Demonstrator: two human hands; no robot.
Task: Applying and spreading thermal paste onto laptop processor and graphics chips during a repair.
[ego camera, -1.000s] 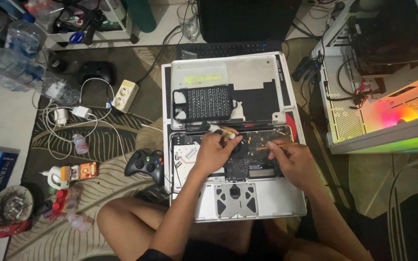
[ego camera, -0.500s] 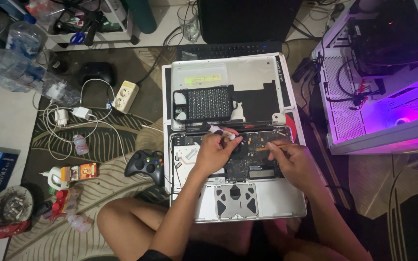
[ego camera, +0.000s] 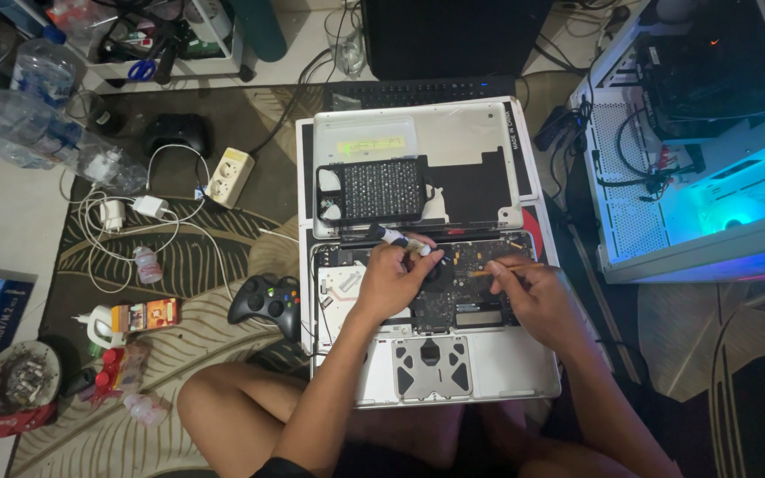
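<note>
Both hands have barely shifted since the earlier frames; only the lit computer case at right has turned from purple to blue. Over the opened laptop, the left hand is clamped on a small white tube, tipped toward the circuit board. The right hand pinches a thin stick like a pen, steadying its tip. Farther off, the removed bottom cover holds a black perforated tray.

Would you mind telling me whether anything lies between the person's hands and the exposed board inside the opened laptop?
Nothing visible does. The left hand, holding a small pen-like tool, and the right hand, holding a thin stick, are directly over the exposed board. The removed bottom cover lies beyond it.
</note>
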